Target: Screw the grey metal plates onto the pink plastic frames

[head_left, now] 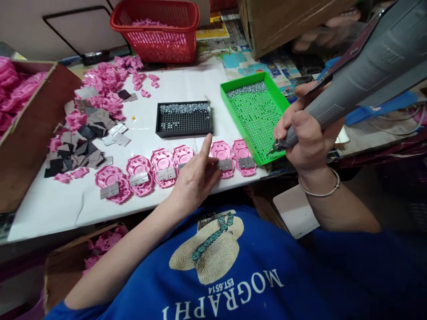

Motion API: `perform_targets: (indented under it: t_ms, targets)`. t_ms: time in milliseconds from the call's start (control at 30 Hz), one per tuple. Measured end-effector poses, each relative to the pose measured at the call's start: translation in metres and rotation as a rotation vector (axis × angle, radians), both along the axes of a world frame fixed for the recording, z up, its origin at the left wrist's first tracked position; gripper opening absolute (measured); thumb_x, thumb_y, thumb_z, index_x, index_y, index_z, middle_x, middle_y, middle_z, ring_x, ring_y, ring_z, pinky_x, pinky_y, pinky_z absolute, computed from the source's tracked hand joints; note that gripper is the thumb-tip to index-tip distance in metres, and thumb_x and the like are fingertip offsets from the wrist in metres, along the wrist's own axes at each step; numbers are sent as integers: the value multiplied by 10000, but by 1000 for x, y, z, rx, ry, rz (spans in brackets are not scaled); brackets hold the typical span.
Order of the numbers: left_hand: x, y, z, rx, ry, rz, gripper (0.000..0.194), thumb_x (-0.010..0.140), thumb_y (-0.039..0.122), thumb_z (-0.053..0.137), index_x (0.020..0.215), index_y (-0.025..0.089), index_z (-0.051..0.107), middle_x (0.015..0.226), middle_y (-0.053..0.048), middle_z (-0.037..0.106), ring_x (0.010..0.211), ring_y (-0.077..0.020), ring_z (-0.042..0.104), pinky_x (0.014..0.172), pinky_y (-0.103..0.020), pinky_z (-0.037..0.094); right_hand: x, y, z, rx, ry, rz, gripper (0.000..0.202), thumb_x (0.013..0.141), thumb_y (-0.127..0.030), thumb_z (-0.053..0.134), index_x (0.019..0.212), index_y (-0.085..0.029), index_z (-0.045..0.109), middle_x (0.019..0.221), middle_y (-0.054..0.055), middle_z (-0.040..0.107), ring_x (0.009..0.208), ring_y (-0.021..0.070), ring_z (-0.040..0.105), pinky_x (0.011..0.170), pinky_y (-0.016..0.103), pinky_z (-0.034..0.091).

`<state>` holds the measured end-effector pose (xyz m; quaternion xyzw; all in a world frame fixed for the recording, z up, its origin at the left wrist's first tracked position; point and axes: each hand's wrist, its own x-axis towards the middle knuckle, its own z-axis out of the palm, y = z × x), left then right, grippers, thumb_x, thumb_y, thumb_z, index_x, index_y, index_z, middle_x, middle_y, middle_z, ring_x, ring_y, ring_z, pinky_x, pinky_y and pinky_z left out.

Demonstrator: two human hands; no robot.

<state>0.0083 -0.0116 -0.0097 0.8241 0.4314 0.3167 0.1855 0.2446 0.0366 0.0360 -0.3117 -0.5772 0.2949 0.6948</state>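
Note:
My right hand (pixel 305 129) grips a grey electric screwdriver (pixel 350 75). Its bit points down at the near end of a green tray (pixel 242 126) full of small holes with screws in them. My left hand (pixel 195 180) is over a row of pink plastic shells, index finger stretched out and the other fingers lower, beside a pink shell (pixel 222 151). Whether those fingertips touch it is hard to see. Metal plates lie across the shells, such as the plate (pixel 166 174) left of my hand. Part of the row is hidden behind my left hand.
Beyond the row lies a black perforated tray (pixel 183 129) with screws heaped along its far side. Loose metal plates (pixel 80 146) and pink parts (pixel 106 80) are piled at left, near a box (pixel 43 120). A red basket (pixel 155 42) and a cardboard box (pixel 283 26) stand behind.

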Motion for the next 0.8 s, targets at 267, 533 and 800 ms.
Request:
perform_targets:
  t_ms: [267,533,800]
  targets:
    - [-1,1,-3,-1,-7,-5,854,904,165,587,1592,222,85,1057,-75,719,808,-137,669,729,-250,542,1,4,-7,42,33,52,267,784,-369,767,1027,-299,682,627,-68,555,418,93,477,365,248,363]
    - [1,2,-5,13,-33,-9,857,895,145,571,1589,199,72,1031,-72,713,800,-139,649,736,-259,527,-4,7,14,57,-1,-48,274,745,-410,758,1001,-327,707,602,-54,528,396,105,422,370,274,366]
    - [4,0,-2,-90,-113,0,843,914,162,539,1581,166,23,1014,-85,704,785,-142,625,750,-277,521,-63,2,36,128,117,81,276,730,-460,758,963,-326,694,952,-23,655,428,73,441,329,269,322]
